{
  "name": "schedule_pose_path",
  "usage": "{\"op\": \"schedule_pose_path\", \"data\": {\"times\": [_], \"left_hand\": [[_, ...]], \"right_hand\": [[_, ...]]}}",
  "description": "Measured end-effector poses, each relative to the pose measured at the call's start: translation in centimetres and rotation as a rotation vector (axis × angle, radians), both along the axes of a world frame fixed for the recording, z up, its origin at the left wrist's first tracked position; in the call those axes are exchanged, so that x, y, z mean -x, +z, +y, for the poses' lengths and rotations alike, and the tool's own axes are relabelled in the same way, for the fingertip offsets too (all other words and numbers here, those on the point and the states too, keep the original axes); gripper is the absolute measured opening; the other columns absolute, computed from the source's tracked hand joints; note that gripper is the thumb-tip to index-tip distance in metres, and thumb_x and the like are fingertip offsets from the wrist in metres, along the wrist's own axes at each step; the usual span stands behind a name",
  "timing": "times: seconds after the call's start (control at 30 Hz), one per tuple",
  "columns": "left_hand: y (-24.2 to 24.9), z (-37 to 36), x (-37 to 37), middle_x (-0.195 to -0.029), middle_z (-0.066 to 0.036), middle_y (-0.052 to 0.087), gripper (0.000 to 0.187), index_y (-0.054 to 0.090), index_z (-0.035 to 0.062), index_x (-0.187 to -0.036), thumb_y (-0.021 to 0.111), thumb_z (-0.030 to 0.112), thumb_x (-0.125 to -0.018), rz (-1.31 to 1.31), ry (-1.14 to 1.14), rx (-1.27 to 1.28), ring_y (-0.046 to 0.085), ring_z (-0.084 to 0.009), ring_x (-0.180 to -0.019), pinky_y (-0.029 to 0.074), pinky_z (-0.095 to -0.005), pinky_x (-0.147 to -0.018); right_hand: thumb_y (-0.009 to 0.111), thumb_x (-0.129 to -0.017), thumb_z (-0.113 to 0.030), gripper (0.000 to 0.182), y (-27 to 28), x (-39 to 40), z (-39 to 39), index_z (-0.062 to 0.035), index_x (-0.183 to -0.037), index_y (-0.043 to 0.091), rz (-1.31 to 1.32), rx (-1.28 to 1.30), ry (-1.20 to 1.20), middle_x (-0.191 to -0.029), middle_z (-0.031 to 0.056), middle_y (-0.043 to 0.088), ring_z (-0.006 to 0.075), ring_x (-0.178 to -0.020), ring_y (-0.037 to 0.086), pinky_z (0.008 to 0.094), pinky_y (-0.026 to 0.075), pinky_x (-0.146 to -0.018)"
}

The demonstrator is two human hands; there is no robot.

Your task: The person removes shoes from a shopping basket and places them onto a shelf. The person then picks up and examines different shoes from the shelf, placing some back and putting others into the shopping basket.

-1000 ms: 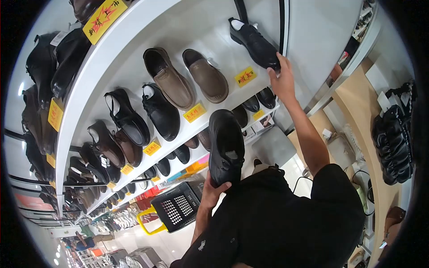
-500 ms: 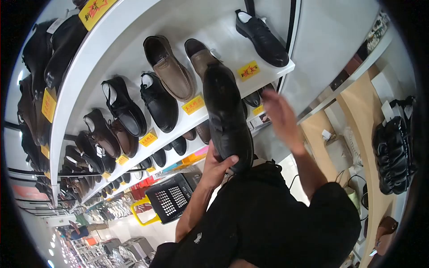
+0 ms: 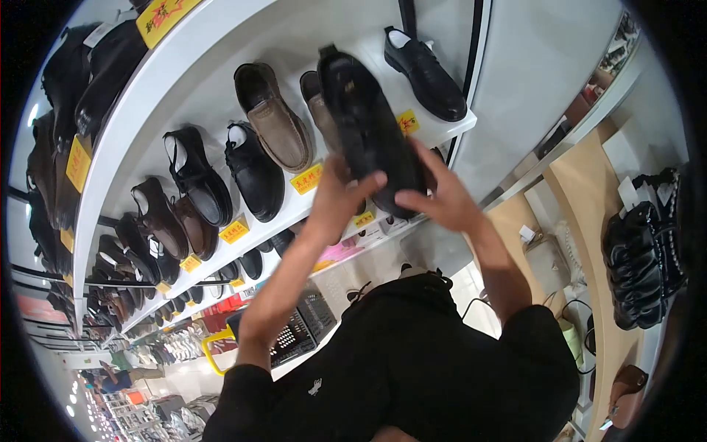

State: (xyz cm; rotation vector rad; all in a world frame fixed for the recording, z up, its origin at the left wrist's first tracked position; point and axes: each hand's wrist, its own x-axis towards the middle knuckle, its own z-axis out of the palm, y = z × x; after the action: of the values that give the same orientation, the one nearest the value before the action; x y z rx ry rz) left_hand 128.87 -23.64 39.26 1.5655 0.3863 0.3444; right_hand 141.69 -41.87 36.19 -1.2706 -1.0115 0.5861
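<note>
A black shoe point(image 3: 368, 125) is held up in front of the white shelf, tilted, its opening toward the upper left. My left hand point(image 3: 335, 199) grips its lower left side, thumb across the shoe. On the lower right side, my right hand point(image 3: 445, 191) holds the same shoe near the toe, thumb on top. Behind it, a taupe loafer point(image 3: 319, 114) is partly covered. Another taupe loafer point(image 3: 278, 125) stands to the left, and a black lace-up shoe point(image 3: 427, 77) sits at the shelf's right end.
More black and brown shoes point(image 3: 254, 173) line the white shelf point(image 3: 213, 254) with yellow price tags. A black basket point(image 3: 305, 328) with a yellow handle is below left. Wooden shelves point(image 3: 582, 184) with bags point(image 3: 644, 258) stand at right. A distant person point(image 3: 118, 379) is at lower left.
My right hand has come in from the right and now holds the shoe. The shoe has moved up and is turned differently, its opening now showing. My left hand has risen with it.
</note>
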Motion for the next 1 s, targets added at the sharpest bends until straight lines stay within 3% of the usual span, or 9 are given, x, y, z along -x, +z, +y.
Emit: {"op": "schedule_pose_path", "data": {"times": [0.07,0.13,0.17,0.2,0.37,0.57,0.63,0.93,1.0], "left_hand": [[2.6,1.4,-2.9,-0.121,-0.017,0.063,0.072,0.036,-0.0084,-0.140,0.079,0.010,-0.085,-0.098,-0.037,0.022,0.060,-0.0217,-0.116,0.048,-0.0347,-0.100],[3.6,3.6,-5.8,-0.116,-0.007,0.068,0.049,0.053,-0.0014,-0.132,0.075,0.008,-0.089,-0.193,-0.132,-0.058,0.063,-0.0135,-0.101,0.050,-0.0284,-0.089],[3.5,4.9,-7.3,-0.112,-0.006,0.069,0.049,0.053,-0.0013,-0.131,0.076,0.009,-0.089,-0.188,-0.086,-0.113,0.062,-0.0116,-0.095,0.050,-0.0272,-0.083],[3.2,6.2,-8.5,-0.107,-0.005,0.070,0.050,0.054,-0.0013,-0.131,0.077,0.011,-0.088,-0.181,-0.040,-0.165,0.062,-0.0097,-0.089,0.049,-0.0260,-0.078],[4.0,8.5,-12.4,-0.097,-0.002,0.066,0.061,0.053,-0.0033,-0.130,0.084,0.019,-0.082,-0.078,0.101,-0.291,0.058,-0.0090,-0.080,0.047,-0.0245,-0.073],[2.0,10.5,-14.2,-0.090,0.000,0.061,0.053,0.060,-0.0037,-0.119,0.085,0.021,-0.080,-0.041,0.109,-0.373,0.055,-0.0109,-0.081,0.046,-0.0283,-0.075],[0.8,11.3,-14.9,-0.088,0.000,0.060,0.050,0.062,-0.0027,-0.117,0.085,0.021,-0.080,-0.036,0.121,-0.370,0.054,-0.0116,-0.080,0.046,-0.0288,-0.076],[1.3,10.1,-15.0,-0.084,-0.004,0.062,0.055,0.058,-0.0049,-0.124,0.082,0.020,-0.081,0.078,0.189,-0.622,0.056,-0.0139,-0.074,0.048,-0.0313,-0.071],[1.1,10.1,-15.0,-0.089,-0.007,0.065,0.060,0.055,-0.0062,-0.128,0.082,0.020,-0.081,0.025,0.162,-0.611,0.061,-0.0182,-0.082,0.050,-0.0329,-0.077]], "right_hand": [[0.081,-0.083,-0.015,0.094,1.1,-2.7,2.0,0.0029,-0.155,0.023,-0.099,0.016,-0.085,-0.153,0.0159,0.038,0.0231,-0.139,0.041,0.0361,0.035,-0.114],[0.082,-0.083,-0.015,0.093,2.7,-5.7,3.8,0.0002,-0.155,0.026,-0.340,0.047,-0.158,-0.150,0.0161,0.040,0.0234,-0.137,0.043,0.0364,0.037,-0.114],[0.083,-0.082,-0.015,0.093,3.5,-7.0,4.5,-0.0011,-0.155,0.028,-0.455,0.066,-0.193,-0.149,0.0162,0.041,0.0236,-0.136,0.044,0.0366,0.037,-0.113],[0.083,-0.081,-0.013,0.091,4.3,-8.3,5.3,-0.0037,-0.155,0.030,-0.586,0.114,-0.232,-0.144,0.0169,0.044,0.0225,-0.132,0.047,0.0353,0.045,-0.107],[0.083,-0.079,-0.009,0.091,3.6,-13.5,9.8,-0.0037,-0.154,0.032,-0.502,0.018,-0.166,-0.136,0.0153,0.052,0.0200,-0.120,0.056,0.0318,0.055,-0.090],[0.082,-0.080,-0.008,0.091,1.8,-14.9,11.6,-0.0031,-0.154,0.031,-0.673,0.094,-0.282,-0.133,0.0146,0.055,0.0197,-0.113,0.060,0.0330,0.054,-0.092],[0.082,-0.079,-0.008,0.093,1.0,-15.2,12.1,-0.0022,-0.155,0.030,-0.604,0.093,-0.240,-0.133,0.0151,0.055,0.0205,-0.113,0.060,0.0337,0.053,-0.095],[0.084,-0.079,-0.015,0.097,0.2,-15.4,11.8,-0.0009,-0.155,0.027,-0.589,0.167,-0.266,-0.139,0.0189,0.052,0.0244,-0.119,0.058,0.0344,0.047,-0.103],[0.084,-0.079,-0.016,0.097,0.1,-15.2,11.7,-0.0012,-0.155,0.027,-0.568,0.156,-0.266,-0.141,0.0203,0.050,0.0258,-0.122,0.056,0.0351,0.046,-0.104]]}}
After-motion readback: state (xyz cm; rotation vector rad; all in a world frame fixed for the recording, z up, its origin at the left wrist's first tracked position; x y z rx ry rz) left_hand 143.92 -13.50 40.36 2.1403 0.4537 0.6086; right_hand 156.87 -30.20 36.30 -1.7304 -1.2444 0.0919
